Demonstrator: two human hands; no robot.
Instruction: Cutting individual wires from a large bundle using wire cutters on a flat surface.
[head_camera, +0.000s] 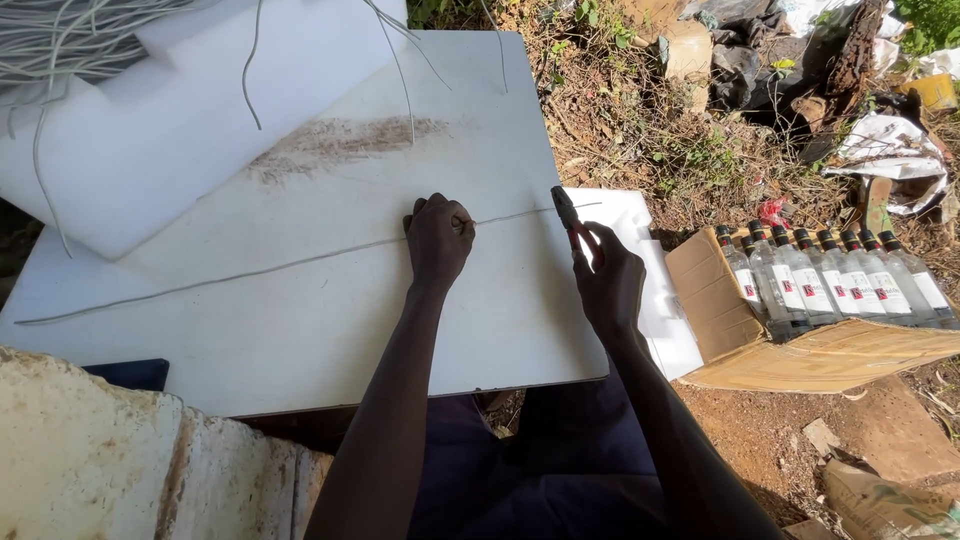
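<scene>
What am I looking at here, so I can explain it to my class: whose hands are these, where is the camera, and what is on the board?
The camera sits on a person's head and looks down at their own two bare hands. A white board serves as the work surface. A long thin white wire lies across it. The left hand presses the wire down. The right hand holds red-handled pliers at the wire. More wires are piled top left. On the ground to the right, a cardboard box holds clear bottles.

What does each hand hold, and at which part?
The left hand presses a thin wire onto the white board, partway along it. The right hand holds pliers by the handles.
</scene>
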